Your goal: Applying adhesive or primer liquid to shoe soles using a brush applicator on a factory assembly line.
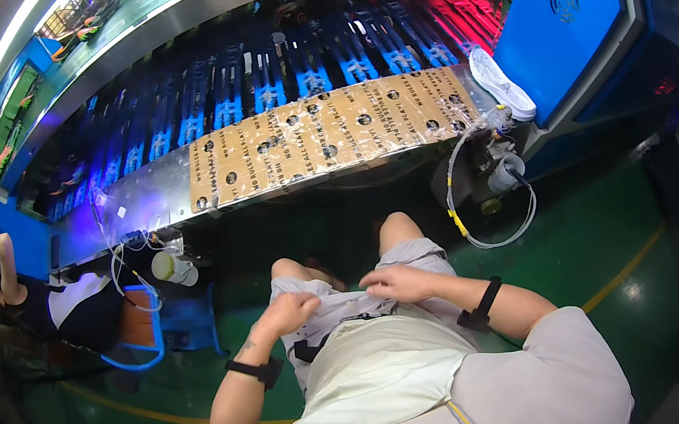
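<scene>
Both of my hands are over my lap, by the light shorts (418, 257) and the upper edge of a cream apron (380, 356). My left hand (287, 313) lies over the left thigh, its fingers loosely stretched toward the middle, and holds nothing that I can see. Opposite it, my right hand (401, 284) reaches inward with fingers apart and nothing visible in them. A gap separates the two hands. Beyond my knees, flattened brown cardboard (328, 138) covers the metal bench ledge. A white shoe sole (501, 85) rests at the cardboard's right end.
Behind the cardboard runs a machine bed (264, 73) under blue and red light. A blue housing (560, 8) rises on the right. Hoses loop below the ledge beside a cup-like container (507, 174). At left, another person (62, 313) sits near a blue-framed chair (143, 327).
</scene>
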`<state>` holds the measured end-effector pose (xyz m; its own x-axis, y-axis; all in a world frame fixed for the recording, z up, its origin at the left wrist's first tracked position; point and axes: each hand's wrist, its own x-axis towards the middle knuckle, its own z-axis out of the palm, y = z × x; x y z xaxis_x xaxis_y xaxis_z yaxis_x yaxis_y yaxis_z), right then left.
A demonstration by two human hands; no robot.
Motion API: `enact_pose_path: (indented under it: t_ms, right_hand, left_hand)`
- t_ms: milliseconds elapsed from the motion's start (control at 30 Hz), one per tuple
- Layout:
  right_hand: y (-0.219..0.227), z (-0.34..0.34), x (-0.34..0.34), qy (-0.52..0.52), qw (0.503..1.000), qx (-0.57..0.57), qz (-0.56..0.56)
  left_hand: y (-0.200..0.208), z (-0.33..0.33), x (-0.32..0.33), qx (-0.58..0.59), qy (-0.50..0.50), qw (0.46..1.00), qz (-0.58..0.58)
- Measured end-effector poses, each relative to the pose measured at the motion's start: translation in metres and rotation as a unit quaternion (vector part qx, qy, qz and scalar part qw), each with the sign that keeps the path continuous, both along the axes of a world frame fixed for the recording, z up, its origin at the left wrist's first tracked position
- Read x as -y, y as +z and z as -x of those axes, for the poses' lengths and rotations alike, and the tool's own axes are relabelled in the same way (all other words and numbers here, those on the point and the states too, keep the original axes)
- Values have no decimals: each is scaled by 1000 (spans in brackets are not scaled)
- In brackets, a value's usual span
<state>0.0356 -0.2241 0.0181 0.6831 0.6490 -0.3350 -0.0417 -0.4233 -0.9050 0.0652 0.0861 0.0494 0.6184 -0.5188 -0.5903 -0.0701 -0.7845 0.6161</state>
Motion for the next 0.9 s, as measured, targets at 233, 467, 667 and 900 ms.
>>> enact_pose_path:
  t_ms: [233,467,667,900]
  right_hand:
    - [-22,-83,10,-47,876,262,403]
    - [-101,-78,16,-150,842,21,517]
    - [-108,-81,16,-138,855,7,500]
    - [-113,-83,22,-159,857,16,490]
  left_hand:
    - [-98,-20,10,307,80,925,-210]
    - [-129,-8,22,255,141,926,-239]
    - [-132,-2,15,251,168,933,-195]
    - [-129,-8,21,262,181,929,-187]
